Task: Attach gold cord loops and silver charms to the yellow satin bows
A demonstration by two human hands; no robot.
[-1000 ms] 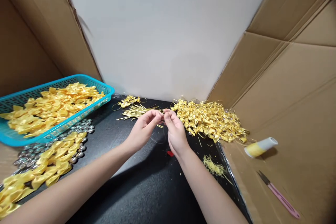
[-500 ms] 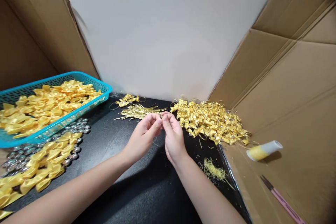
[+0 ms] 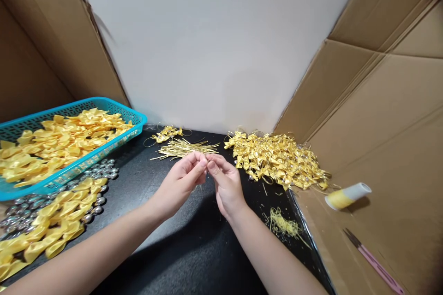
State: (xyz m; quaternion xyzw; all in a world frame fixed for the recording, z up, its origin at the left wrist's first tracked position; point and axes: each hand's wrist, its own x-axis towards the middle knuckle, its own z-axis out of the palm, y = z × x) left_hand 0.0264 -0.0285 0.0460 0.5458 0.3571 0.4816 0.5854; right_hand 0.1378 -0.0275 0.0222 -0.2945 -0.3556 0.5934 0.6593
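Above the black tabletop (image 3: 166,253) my left hand (image 3: 188,175) and my right hand (image 3: 226,182) meet at the fingertips, both closed in a pinch. A thin thread runs between the fingers, and fine ends of it hang below the hands. Anything else in the pinch is hidden by the fingers. Just behind the hands lies a bundle of gold cords (image 3: 183,147). To the right of them is a heap of small gold bows with beads (image 3: 277,159).
At the left stands a turquoise basket (image 3: 140,122) of yellow ribbon bows (image 3: 76,143). Silver beads (image 3: 100,200) and more bows (image 3: 62,212) lie before it. Thread scraps (image 3: 282,223), a thread spool (image 3: 348,197) and pink-handled snips (image 3: 375,262) are at right. Cardboard walls (image 3: 391,115) flank the table.
Both hands have shifted slightly left and down, still pinched together. My right thumb now lies a little apart from my left fingertips. The surrounding piles look unchanged.
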